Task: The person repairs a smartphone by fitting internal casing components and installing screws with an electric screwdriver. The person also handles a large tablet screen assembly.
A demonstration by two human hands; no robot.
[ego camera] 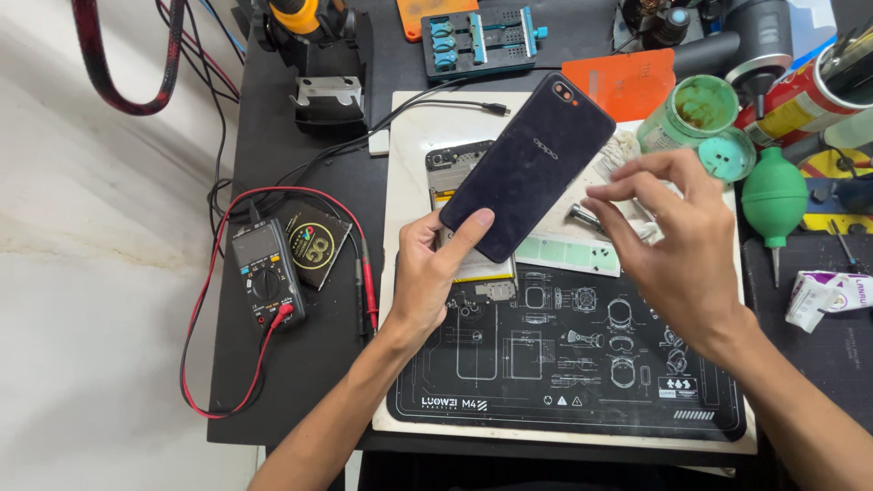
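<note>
My left hand (432, 273) grips the lower corner of a dark blue phone back cover (527, 164), holding it tilted above the work mat. Under the cover lies the opened phone body (452, 168) with its inner parts showing. My right hand (677, 241) hovers to the right of the cover with fingers loosely curled and apart, holding nothing I can make out. A small metal tool (582, 216) lies just beneath its fingertips.
A black repair mat (564, 364) covers a white board. A multimeter (264, 273) with red leads sits at the left. A green air blower (773, 200), a green jar (696, 109), an orange card (623, 82) and a blue phone holder (477, 36) ring the far side.
</note>
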